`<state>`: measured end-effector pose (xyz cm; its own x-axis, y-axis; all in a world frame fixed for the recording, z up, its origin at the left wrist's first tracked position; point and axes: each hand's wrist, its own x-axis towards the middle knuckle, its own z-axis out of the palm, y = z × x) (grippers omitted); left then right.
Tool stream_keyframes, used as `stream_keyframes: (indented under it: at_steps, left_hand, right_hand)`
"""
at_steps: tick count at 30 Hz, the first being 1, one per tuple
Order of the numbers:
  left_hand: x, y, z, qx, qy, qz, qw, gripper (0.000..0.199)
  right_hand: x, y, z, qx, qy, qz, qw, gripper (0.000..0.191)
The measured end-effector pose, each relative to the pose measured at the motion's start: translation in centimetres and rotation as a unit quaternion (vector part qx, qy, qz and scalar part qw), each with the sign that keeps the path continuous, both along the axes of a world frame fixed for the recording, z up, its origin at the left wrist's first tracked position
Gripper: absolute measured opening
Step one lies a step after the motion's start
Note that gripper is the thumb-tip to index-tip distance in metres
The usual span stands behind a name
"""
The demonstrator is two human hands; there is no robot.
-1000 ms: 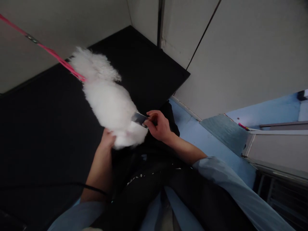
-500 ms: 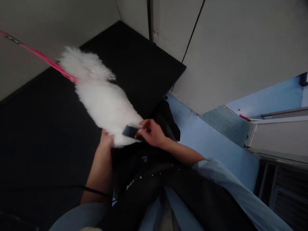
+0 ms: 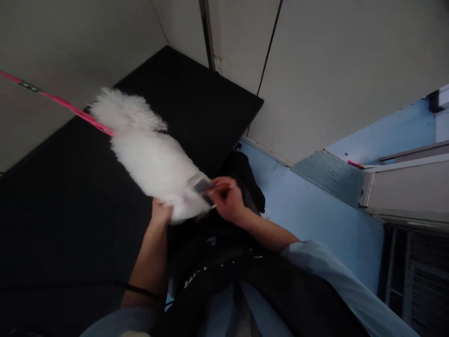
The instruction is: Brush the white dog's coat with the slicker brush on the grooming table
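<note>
A fluffy white dog (image 3: 154,164) stands on a black table (image 3: 196,89), its head pointing away from me and its rump close to my apron. My left hand (image 3: 161,213) grips the dog's rear left side, with the fingertips buried in fur. In my right hand (image 3: 229,201) is a slicker brush (image 3: 199,183), held by the handle between thumb and fingers. Its flat, dark rectangular head rests against the fur of the rump, slightly blurred. A pink leash (image 3: 77,110) runs from the dog's neck to the upper left.
Grey wall panels (image 3: 333,61) border the table's far side. A black cord (image 3: 136,288) crosses my left forearm. My black apron (image 3: 224,267) touches the table side. To the right lie blue flooring (image 3: 298,201), a pale cabinet (image 3: 414,187) and a dark slatted rack (image 3: 424,281).
The brush has moved right along the rump toward the rear end, and its head has tilted. My left hand keeps its hold. The whole view has shifted slightly.
</note>
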<state>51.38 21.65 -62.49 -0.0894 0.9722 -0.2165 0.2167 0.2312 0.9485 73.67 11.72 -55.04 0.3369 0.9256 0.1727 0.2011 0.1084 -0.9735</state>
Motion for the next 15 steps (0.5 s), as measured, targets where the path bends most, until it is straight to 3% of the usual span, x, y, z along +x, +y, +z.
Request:
stream_keyframes:
  at_steps: [2, 3, 7, 8, 12, 13, 15]
  left_hand:
    - [-0.1, 0.0, -0.1, -0.019, 0.006, 0.01, 1.0, 0.017]
    - [-0.1, 0.0, -0.1, -0.027, 0.009, 0.019, 0.999, 0.015]
    - [0.0, 0.0, 0.2, -0.029, 0.03, 0.029, 0.999, 0.019]
    - [0.1, -0.1, 0.3, -0.026, 0.027, 0.023, 0.999, 0.022]
    - [0.4, -0.5, 1.0, -0.016, 0.019, 0.006, 1.0, 0.028]
    - [0.4, -0.6, 1.1, -0.016, 0.024, 0.005, 1.0, 0.028]
    - [0.5, -0.7, 1.3, -0.013, 0.041, 0.006, 0.999, 0.026]
  right_hand:
    - [-0.6, 0.0, -0.1, -0.036, 0.016, 0.069, 0.997, 0.022]
    - [-0.6, 0.0, -0.1, -0.055, 0.022, 0.062, 0.996, 0.023]
    - [-0.5, -0.1, 0.2, -0.039, 0.013, -0.122, 0.992, 0.021]
    - [-0.8, -0.2, 0.4, -0.026, 0.006, -0.115, 0.993, 0.02]
    - [-2.6, 0.1, 0.6, -0.062, -0.003, 0.062, 0.996, 0.021]
    - [-2.5, 0.4, 0.6, -0.076, 0.004, 0.06, 0.995, 0.022]
    - [-1.4, 1.0, 0.4, -0.073, 0.015, -0.024, 0.997, 0.022]
